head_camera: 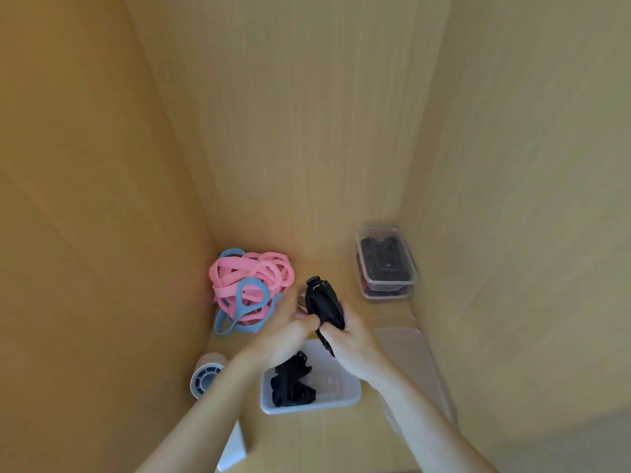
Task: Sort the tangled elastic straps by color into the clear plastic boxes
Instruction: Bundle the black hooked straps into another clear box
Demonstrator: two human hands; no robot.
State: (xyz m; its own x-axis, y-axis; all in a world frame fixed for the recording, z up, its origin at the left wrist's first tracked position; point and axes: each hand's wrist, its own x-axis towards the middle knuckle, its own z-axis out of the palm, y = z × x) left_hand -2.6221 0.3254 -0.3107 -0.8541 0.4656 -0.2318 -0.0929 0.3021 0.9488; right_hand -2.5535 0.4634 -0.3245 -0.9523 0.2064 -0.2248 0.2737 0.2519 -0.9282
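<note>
- A white flat piece [234, 445] is seen at the nearest edge of the desk [307, 438], partly hidden by the left forearm.
- An open clear box [345, 394] is set just beyond it on the wood-grain desk. Black straps [290, 384] are piled in its left half, and a moulded mark on its floor is too blurred to be read.
- A clear roll [206, 373] with a grey-blue core is laid on its side left of the box, close to the left wall panel. Its right edge is crossed by the left forearm.
- A clear lid [409, 349] is laid flat right of the box, near the right wall panel.
- Both hands are raised over the box's far edge, which is hidden by them. A black strap bundle [322, 302] is gripped by the right hand [351, 339], whose fingers are curled round its lower end, and a loose tail is left hanging toward the box. The bundle's left side is pinched by the thumb and fingers of the left hand [286, 329].
- A tangle of pink and blue straps [251, 288] is heaped in the far left corner, just beyond the left hand. Its near right edge is covered by that hand's fingertips.
- Two closed clear boxes [387, 264] are stacked in the far right corner, well apart from the tangle. Black straps are seen through the upper one. The dark reddish contents of the lower one cannot be made out.
</note>
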